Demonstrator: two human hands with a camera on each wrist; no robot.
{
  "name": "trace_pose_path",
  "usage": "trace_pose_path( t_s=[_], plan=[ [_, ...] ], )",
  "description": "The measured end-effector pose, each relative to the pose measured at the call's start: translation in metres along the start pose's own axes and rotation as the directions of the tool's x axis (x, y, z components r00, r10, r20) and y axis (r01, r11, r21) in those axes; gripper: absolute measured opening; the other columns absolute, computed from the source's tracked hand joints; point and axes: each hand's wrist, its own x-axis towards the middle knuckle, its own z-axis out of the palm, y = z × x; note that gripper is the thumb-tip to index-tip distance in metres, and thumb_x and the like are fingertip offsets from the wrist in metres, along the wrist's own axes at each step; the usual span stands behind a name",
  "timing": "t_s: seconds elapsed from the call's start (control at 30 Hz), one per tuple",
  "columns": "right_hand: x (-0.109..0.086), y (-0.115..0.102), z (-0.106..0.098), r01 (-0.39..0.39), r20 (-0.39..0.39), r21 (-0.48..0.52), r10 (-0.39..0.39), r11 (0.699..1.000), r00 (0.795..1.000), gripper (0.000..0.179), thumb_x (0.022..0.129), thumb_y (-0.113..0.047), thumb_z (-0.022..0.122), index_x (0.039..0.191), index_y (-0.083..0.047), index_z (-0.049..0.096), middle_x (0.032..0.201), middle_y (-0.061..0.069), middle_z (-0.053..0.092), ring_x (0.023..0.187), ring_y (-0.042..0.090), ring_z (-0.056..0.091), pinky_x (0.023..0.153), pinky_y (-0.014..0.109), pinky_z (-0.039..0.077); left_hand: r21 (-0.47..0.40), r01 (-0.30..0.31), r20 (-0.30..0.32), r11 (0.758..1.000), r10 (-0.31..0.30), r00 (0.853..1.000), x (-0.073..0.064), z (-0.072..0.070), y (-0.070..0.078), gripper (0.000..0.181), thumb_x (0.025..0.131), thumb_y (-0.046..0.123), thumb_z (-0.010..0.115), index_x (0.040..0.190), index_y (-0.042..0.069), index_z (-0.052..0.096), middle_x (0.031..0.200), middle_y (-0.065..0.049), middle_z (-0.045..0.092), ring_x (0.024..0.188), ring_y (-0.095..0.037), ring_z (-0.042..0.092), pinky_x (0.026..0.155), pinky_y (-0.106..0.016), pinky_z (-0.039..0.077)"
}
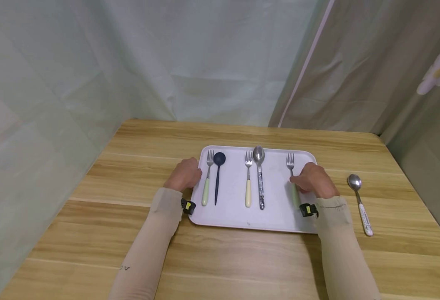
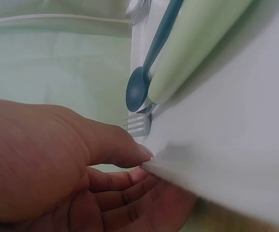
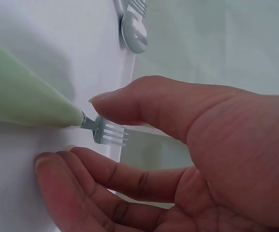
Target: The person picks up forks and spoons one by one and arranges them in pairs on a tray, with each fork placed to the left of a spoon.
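Note:
A white tray lies on the table with several pieces of cutlery on it. My left hand grips its left rim, the thumb on top and the fingers beneath, beside a green-handled fork and a dark blue spoon. Over the tray's right side, my right hand hovers around another green-handled fork. In the right wrist view, a gap separates the thumb and fingers, with the fork's neck between them, apparently untouched. Mid-tray lie a cream-handled fork and a metal spoon with a patterned handle.
On the wooden table, to the right of the tray, lies a metal spoon with a white printed handle. Pale curtains hang behind and at both sides of the table.

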Motion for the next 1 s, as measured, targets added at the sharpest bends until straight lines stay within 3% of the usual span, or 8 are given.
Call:
trace_pose_path(
  t_s=[0.27, 0.5, 0.7, 0.9, 1.0],
  plan=[
    [-0.001, 0.004, -0.003, -0.007, 0.009, 0.01, 0.007, 1.0, 1.0, 0.037, 0.098, -0.033, 0.056, 0.083, -0.001, 0.065, 0.064, 0.003, 0.049, 0.068, 0.019, 0.05, 0.062, 0.03, 0.039, -0.002, 0.005, 0.002, 1.0, -0.005, 1.0, -0.003, -0.002, 0.001, 0.026, 0.106, 0.016, 0.041, 0.104, -0.002, 0.059, 0.082, -0.012, 0.059, 0.067, -0.02, 0.06, 0.055, -0.025, 0.047],
    [-0.001, 0.006, -0.007, -0.014, -0.001, 0.003, 0.014, 1.0, 1.0, 0.04, 0.099, -0.034, 0.057, 0.104, 0.005, 0.066, 0.075, 0.008, 0.057, 0.083, 0.024, 0.056, 0.07, 0.032, 0.043, 0.002, 0.01, 0.01, 1.0, -0.01, 1.0, -0.002, -0.002, 0.001, 0.027, 0.106, 0.017, 0.041, 0.105, -0.002, 0.06, 0.083, -0.013, 0.06, 0.067, -0.02, 0.061, 0.054, -0.025, 0.047],
    [-0.001, 0.008, -0.009, -0.009, -0.004, -0.002, 0.009, 1.0, 1.0, 0.04, 0.099, -0.032, 0.056, 0.104, 0.006, 0.067, 0.075, 0.009, 0.059, 0.084, 0.024, 0.056, 0.072, 0.033, 0.044, 0.0, 0.012, 0.011, 1.0, -0.012, 1.0, -0.002, -0.002, 0.001, 0.027, 0.106, 0.017, 0.041, 0.105, -0.002, 0.06, 0.082, -0.013, 0.061, 0.066, -0.019, 0.061, 0.054, -0.025, 0.047],
    [0.0, 0.011, -0.011, -0.042, 0.003, 0.034, 0.041, 0.999, 0.999, 0.044, 0.1, -0.032, 0.055, 0.117, 0.009, 0.06, 0.086, 0.014, 0.06, 0.093, 0.03, 0.056, 0.077, 0.036, 0.044, -0.009, 0.006, 0.008, 1.0, -0.006, 1.0, -0.002, -0.001, 0.001, 0.027, 0.106, 0.017, 0.041, 0.107, -0.003, 0.059, 0.083, -0.013, 0.061, 0.067, -0.02, 0.061, 0.054, -0.025, 0.048],
    [0.0, 0.013, -0.011, -0.047, 0.003, 0.046, 0.047, 0.998, 0.999, 0.043, 0.1, -0.032, 0.055, 0.116, 0.008, 0.06, 0.087, 0.015, 0.059, 0.093, 0.031, 0.056, 0.076, 0.036, 0.043, -0.013, 0.004, 0.005, 1.0, -0.004, 1.0, -0.003, -0.001, 0.0, 0.027, 0.106, 0.017, 0.041, 0.108, -0.003, 0.059, 0.083, -0.013, 0.061, 0.068, -0.02, 0.061, 0.055, -0.025, 0.048]
  ],
)
